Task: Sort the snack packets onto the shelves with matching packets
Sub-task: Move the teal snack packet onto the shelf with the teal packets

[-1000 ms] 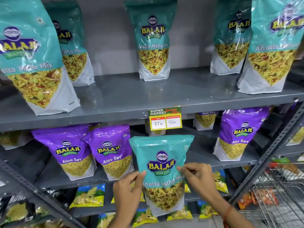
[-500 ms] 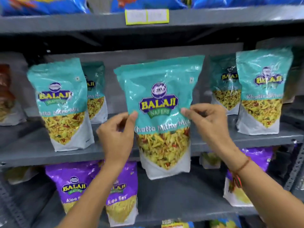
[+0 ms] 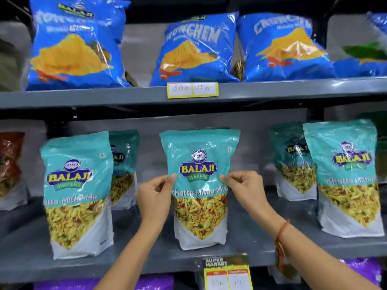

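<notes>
A teal Khatta Mitha Mix packet (image 3: 200, 185) stands upright on the grey middle shelf (image 3: 146, 256), right in front of another teal packet whose top edge peeks out behind it. My left hand (image 3: 155, 197) pinches its left edge and my right hand (image 3: 244, 189) pinches its right edge. Matching teal packets stand on the same shelf: one at the left (image 3: 76, 193) with another behind it (image 3: 123, 168), and two at the right (image 3: 343, 176), (image 3: 293, 160).
Blue Crunchem packets (image 3: 196, 49) fill the shelf above, with a price tag (image 3: 192, 90) on its edge. A reddish packet (image 3: 10, 168) sits at far left. Purple packets (image 3: 364, 271) show on the shelf below, beside a Super Market price label (image 3: 227, 273).
The teal packet was lifted from in front of the lower purple shelf up to the middle shelf and now stands on it. My view has tilted upward, revealing the blue packets.
</notes>
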